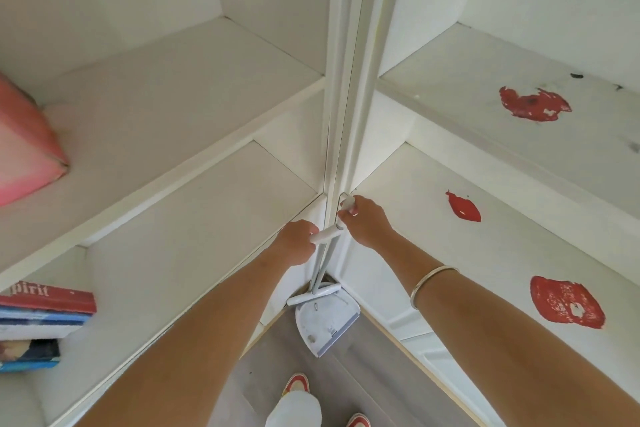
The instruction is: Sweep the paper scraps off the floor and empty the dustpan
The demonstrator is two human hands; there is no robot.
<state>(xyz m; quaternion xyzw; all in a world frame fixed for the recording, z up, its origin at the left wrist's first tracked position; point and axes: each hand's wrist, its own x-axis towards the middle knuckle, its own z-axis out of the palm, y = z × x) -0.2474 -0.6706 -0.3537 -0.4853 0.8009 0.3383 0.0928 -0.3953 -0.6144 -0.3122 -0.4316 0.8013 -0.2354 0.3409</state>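
Note:
A white long-handled dustpan (323,324) stands on the grey floor in the corner where two white shelf units meet, with a white broom head (313,295) resting just behind it. My left hand (298,241) is closed around the white T-grip (325,235) at the top of one long handle. My right hand (363,218) grips the top end of a second white handle (349,205), close against the corner post. No paper scraps are visible on the floor.
White shelves run left and right of the corner post (349,80). A stack of books (41,322) and a pink cushion (24,142) lie on the left shelves. Red paint blotches (566,302) mark the right shelves. My shoes (296,385) stand on the grey floor (346,388).

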